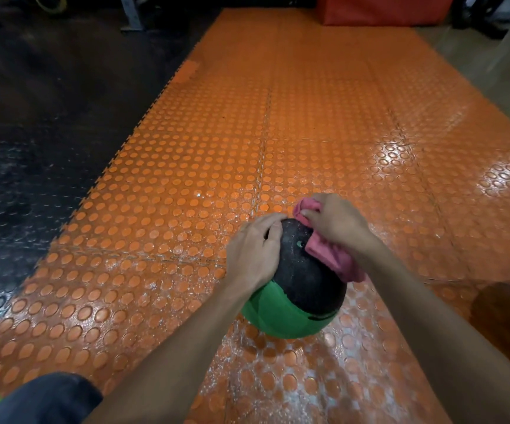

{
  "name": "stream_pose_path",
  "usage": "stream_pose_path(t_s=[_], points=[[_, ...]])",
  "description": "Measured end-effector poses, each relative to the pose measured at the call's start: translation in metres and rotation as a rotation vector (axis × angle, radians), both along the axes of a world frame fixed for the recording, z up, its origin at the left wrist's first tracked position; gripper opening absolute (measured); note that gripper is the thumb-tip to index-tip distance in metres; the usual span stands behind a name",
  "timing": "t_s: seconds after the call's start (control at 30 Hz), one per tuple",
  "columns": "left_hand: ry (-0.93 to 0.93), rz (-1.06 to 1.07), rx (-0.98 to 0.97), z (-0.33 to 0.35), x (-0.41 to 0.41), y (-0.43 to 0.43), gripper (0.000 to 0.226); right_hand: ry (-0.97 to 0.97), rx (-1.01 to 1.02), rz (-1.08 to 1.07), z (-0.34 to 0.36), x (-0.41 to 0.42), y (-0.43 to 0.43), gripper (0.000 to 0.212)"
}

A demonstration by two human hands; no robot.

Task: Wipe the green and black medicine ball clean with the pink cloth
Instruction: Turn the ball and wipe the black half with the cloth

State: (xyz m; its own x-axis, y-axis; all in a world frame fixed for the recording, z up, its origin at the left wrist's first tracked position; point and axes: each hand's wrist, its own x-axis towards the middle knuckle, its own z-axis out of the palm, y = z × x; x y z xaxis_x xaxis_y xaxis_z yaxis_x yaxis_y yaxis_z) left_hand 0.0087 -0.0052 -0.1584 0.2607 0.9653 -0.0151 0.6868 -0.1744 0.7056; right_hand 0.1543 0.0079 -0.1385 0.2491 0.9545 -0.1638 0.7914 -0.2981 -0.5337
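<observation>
The green and black medicine ball (pixel 302 280) rests on the orange studded floor mat, black half up and green half toward me. My left hand (pixel 252 249) lies on the ball's left upper side, fingers curved round its top. My right hand (pixel 336 228) grips the bunched pink cloth (pixel 330 255) and presses it against the ball's upper right side. Part of the cloth sticks out past my fingers at the far side, and part hangs below my wrist.
The orange studded mat (pixel 308 133) stretches ahead, with dark rubber flooring (pixel 33 133) to the left. A red padded block (pixel 382 9) stands at the far end. A dark round object (pixel 504 313) sits at the right edge. My knee (pixel 48 399) shows at bottom left.
</observation>
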Motion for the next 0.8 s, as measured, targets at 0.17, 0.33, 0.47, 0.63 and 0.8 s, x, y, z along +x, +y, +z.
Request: stream_pose_path(t_s=[0.17,0.33,0.47,0.63,0.8], points=[[-0.002,-0.016,-0.041,-0.002,-0.005,0.0,0.038,-0.37,0.356,0.149,0.004,-0.035,-0.09,0.054],[-0.02,-0.115,0.058,-0.01,-0.013,-0.012,0.047,-0.269,0.268,0.089,-0.002,-0.033,-0.095,0.026],[-0.008,-0.156,0.101,-0.011,-0.013,-0.02,0.056,-0.076,0.04,-0.015,-0.009,0.006,-0.033,0.022],[-0.049,-0.151,0.078,-0.01,-0.016,-0.019,0.055,-0.205,0.145,0.007,0.003,-0.013,-0.06,0.019],[-0.053,-0.16,0.057,-0.008,-0.017,-0.019,0.055,-0.421,0.246,0.256,0.01,-0.047,-0.114,0.066]])
